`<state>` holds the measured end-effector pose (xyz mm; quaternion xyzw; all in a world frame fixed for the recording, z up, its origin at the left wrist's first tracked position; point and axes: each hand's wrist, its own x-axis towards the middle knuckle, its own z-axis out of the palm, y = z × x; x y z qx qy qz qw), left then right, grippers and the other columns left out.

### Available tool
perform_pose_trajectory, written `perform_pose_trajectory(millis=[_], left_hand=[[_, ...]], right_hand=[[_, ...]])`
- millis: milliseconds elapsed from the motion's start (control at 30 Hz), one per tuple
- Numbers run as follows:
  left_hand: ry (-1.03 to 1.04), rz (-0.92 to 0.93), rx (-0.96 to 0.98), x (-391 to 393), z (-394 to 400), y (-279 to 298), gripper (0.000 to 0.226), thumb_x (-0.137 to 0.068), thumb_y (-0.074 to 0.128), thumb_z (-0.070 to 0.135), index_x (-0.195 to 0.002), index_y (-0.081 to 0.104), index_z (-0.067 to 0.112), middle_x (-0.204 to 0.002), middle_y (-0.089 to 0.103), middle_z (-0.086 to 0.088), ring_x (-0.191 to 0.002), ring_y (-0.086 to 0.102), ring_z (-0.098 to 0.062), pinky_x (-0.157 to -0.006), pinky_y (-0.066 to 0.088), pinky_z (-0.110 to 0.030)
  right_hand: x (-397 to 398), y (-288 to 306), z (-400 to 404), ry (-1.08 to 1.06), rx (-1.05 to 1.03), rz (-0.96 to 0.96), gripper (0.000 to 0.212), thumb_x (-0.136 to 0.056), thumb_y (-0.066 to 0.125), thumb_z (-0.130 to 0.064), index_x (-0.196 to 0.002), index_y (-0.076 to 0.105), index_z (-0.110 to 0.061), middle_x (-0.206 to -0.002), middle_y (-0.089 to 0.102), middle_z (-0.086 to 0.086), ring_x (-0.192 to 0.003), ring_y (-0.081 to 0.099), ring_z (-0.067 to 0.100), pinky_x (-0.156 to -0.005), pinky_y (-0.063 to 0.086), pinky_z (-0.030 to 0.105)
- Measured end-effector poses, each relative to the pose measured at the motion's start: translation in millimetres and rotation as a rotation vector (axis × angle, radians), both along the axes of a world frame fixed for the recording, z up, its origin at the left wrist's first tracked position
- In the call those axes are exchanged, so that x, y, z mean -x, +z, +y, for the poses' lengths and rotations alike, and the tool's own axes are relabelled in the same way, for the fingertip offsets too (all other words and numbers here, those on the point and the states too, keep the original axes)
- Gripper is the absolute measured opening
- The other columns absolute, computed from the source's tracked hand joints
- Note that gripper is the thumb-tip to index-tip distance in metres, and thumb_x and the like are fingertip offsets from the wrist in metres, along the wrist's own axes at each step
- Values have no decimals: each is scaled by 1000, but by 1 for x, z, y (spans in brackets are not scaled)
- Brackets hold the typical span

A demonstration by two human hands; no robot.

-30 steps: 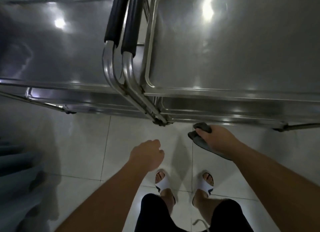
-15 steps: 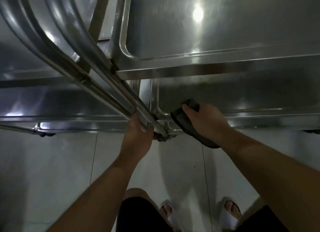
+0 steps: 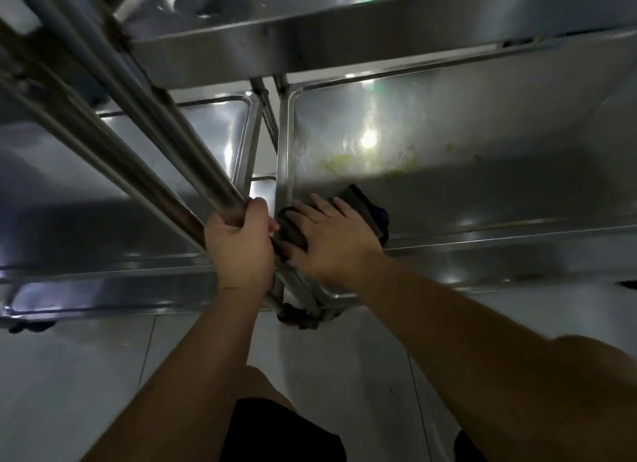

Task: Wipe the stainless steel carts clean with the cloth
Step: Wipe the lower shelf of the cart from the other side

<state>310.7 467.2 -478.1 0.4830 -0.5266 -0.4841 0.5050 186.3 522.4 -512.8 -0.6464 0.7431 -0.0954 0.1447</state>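
Two stainless steel carts stand side by side. The right cart's lower shelf [image 3: 482, 172] carries yellowish-green smears [image 3: 344, 160] near its middle. A dark cloth [image 3: 362, 203] lies at that shelf's near-left corner. My right hand [image 3: 331, 237] presses flat on the cloth with straight, spread fingers. My left hand [image 3: 241, 241] grips a slanted steel handle tube [image 3: 144, 117] where the tubes run down to the carts' base.
The left cart's lower shelf [image 3: 69, 192] lies to the left, its rim close to the right cart's. The right cart's upper shelf edge [image 3: 344, 37] overhangs above. Pale floor tiles [image 3: 69, 375] and my knees fill the foreground.
The view has dropped lower, under the top shelf. My right hand moved the cloth onto the lower shelf and flattened on it. My left hand closed round the handle tube.
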Motion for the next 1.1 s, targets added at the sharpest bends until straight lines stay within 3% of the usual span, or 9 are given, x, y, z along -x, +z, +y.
perform_pose_trajectory(millis=[167,367,533,600,700,833,900,967,1100], left_hand=[[-15,3,-10,2,6,3,22,-88,61,13,-68,58,6,-53,56,4,-51,56,-9,-53,49,-17],[1,43,-11,5,10,3,18,-86,59,12,-69,56,6,-55,51,-1,-51,53,-9,-51,47,-17],[72,77,28,15,11,-1,17,-79,59,15,-68,56,2,-54,49,-5,-49,51,-12,-51,45,-20],[85,96,43,16,11,-3,17,-79,59,16,-70,56,1,-53,49,-4,-48,50,-13,-50,45,-20],[97,118,61,17,12,-4,17,-77,58,15,-66,53,3,-49,49,-1,-46,49,-13,-49,44,-20],[57,146,106,17,8,-6,22,-81,57,9,-60,51,2,-46,51,4,-44,48,-10,-49,44,-21],[47,138,123,16,7,-8,25,-81,56,8,-62,52,-7,-46,50,2,-44,48,-10,-50,45,-20],[49,99,136,14,7,-9,30,-81,56,10,-64,51,-14,-48,48,-2,-45,49,-11,-51,46,-20],[39,99,137,14,7,-9,33,-83,56,11,-65,48,-15,-49,46,-4,-46,49,-13,-52,46,-21]], right_hand=[[40,-4,25,-128,3,19,83,-94,-2,-73,-164,23,-36,-172,12,-18,-159,1,9,-128,-2,45],[194,-6,133,-567,94,195,64,-101,15,-56,-153,43,-30,-157,48,3,-144,42,28,-116,35,53],[217,-11,125,-891,-33,129,76,-102,8,-61,-162,29,-21,-171,25,0,-157,19,27,-125,17,53],[166,-8,85,-803,47,151,70,-104,11,-56,-157,38,-19,-163,40,7,-150,33,31,-121,23,51],[71,-3,17,-423,129,163,58,-103,18,-44,-143,53,-20,-146,57,8,-131,50,34,-110,35,49],[-12,-2,-42,112,47,54,54,-105,37,-44,-156,42,-28,-169,30,-4,-156,20,24,-124,15,50],[8,-1,-49,131,63,6,54,-108,30,-42,-160,35,-27,-171,25,-5,-157,17,20,-126,11,46],[48,1,-43,91,108,79,52,-106,29,-35,-155,43,-27,-164,40,-1,-150,34,24,-123,25,45],[172,-1,-6,-340,93,274,39,-102,34,-22,-135,54,-15,-126,66,22,-111,64,43,-94,53,54]])
